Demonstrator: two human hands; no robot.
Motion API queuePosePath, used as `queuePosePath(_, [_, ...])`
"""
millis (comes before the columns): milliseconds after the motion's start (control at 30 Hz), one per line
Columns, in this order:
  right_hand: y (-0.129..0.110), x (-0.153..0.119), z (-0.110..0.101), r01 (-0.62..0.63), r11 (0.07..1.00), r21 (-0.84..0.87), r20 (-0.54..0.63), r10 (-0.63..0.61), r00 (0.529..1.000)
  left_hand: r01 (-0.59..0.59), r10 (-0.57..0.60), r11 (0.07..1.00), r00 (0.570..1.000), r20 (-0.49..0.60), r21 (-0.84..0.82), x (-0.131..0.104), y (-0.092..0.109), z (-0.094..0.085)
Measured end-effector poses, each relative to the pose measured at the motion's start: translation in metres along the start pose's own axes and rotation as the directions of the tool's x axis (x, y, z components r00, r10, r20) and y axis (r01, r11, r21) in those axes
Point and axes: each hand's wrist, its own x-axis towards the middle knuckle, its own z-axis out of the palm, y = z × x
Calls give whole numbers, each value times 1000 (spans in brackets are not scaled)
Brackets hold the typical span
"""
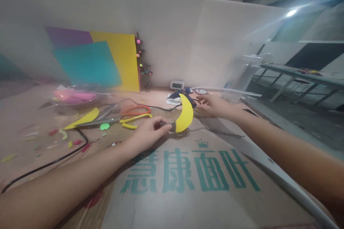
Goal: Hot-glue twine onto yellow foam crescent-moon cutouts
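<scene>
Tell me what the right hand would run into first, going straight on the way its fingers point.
Probably the dark blue tool with a black cable, just beyond the fingertips of the right hand. Depth is unclear here, so they might be touching it.

1 yellow crescent (185, 113) at the left hand's (154, 130) fingertips, beside 2 pairs of scissors (135, 116).

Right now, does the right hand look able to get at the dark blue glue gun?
Probably yes: the right hand, apparently empty, is right beside the dark blue glue gun. The yellow paper crescent in the left hand hides part of it, but nothing seems to block the right side.
</scene>
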Motion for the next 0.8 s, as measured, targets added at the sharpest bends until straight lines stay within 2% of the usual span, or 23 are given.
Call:
queuePosePath(67, [-5,18,12,-19,997,72,-54,23,998,-17,17,1000,1000,-4,9,0,0,0])
queuePosePath(167, [-18,36,27,-88,984,154,-59,98,993,-31,30,999,1000,5,27,0,-1,0])
queuePosePath(267, [-33,41,37,-196,964,178,-81,213,974,-32,32,999,999,20,36,1,-1,0])
queuePosePath(400, [-41,43,40,-268,944,194,-94,290,952,-27,27,1000,999,23,2,1,-1,-1])
queuePosePath(600, [-28,43,23,-289,924,251,-116,325,939,9,-9,999,1000,-9,-33,1,2,-1])
queuePosePath(700, [-23,25,7,-186,914,361,-183,265,947,21,-22,999,1000,-21,-46,1,1,-1])
queuePosePath(800, [-26,-5,-5,-140,897,419,-306,285,908,44,-46,997,998,-34,-69,3,-1,-1])
